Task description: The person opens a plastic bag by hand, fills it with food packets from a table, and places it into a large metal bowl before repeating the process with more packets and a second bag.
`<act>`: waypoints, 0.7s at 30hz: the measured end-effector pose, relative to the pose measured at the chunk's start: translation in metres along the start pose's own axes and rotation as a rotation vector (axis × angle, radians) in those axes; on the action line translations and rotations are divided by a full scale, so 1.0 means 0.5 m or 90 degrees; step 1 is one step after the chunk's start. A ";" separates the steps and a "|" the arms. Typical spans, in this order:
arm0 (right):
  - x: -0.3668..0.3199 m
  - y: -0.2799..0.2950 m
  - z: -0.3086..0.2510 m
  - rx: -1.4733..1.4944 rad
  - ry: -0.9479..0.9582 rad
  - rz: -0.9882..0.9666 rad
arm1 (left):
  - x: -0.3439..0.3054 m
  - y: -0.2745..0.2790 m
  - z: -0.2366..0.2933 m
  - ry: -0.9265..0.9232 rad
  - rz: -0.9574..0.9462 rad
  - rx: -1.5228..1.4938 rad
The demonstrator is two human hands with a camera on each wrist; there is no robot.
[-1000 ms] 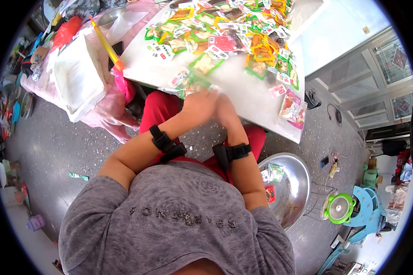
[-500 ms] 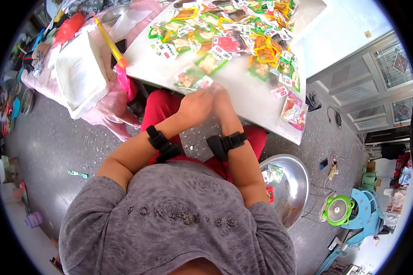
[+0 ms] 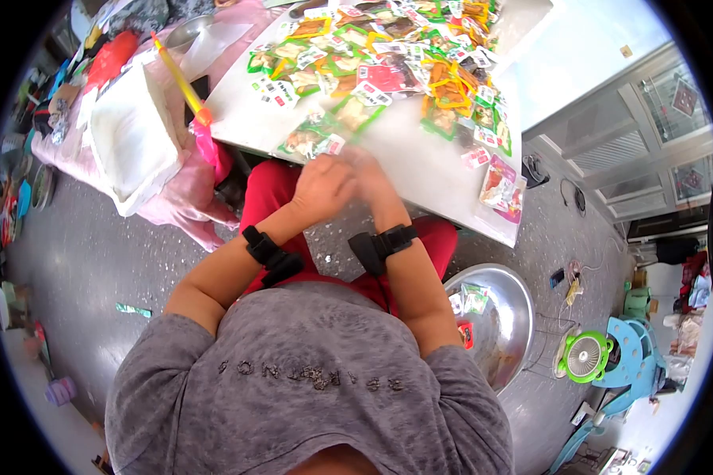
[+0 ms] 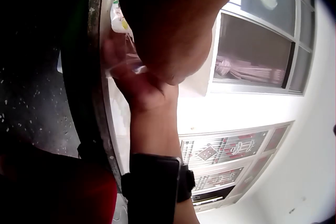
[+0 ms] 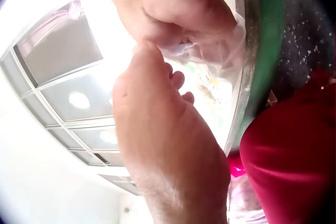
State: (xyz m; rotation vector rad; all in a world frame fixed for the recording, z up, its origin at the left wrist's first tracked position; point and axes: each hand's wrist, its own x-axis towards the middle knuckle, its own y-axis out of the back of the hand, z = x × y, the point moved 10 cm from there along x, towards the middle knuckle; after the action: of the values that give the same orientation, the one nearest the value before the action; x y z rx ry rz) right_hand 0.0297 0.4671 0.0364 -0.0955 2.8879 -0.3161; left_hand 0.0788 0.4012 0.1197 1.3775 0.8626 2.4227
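Observation:
At the table's near edge, a clear plastic packet of food (image 3: 309, 138) lies with its near end at both hands. My left hand (image 3: 323, 187) has its fingers curled and grips the packet's near end. My right hand (image 3: 370, 176), blurred in the head view, meets it from the right. In the right wrist view, clear film (image 5: 223, 50) bunches under the right hand (image 5: 181, 11), which pinches it, while the left hand (image 5: 163, 103) curls its fingers beside it. The left wrist view has the left hand (image 4: 163, 35) hiding part of the right hand (image 4: 147, 90).
Many food packets (image 3: 451, 83) cover the far part of the white table (image 3: 420, 174). A white foam box (image 3: 135, 142) and a yellow pump-like tube (image 3: 181, 83) are at left. On the floor at right stand a metal basin (image 3: 507, 332) with several packets and a green fan (image 3: 586, 356).
Both hands have shifted slightly left, still together at the packet's near end. The packet, blurred under the hands at first, now lies spread farther left on the table.

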 end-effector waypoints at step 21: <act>0.025 0.547 -0.020 -0.179 0.156 0.558 | 0.002 -0.094 -0.166 0.063 -0.231 0.267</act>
State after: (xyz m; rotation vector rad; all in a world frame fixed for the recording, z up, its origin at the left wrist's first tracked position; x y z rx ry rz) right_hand 0.0045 0.7346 -0.0175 1.1857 2.8359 0.2568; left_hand 0.0042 0.4080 0.0603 1.0973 1.5641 2.1182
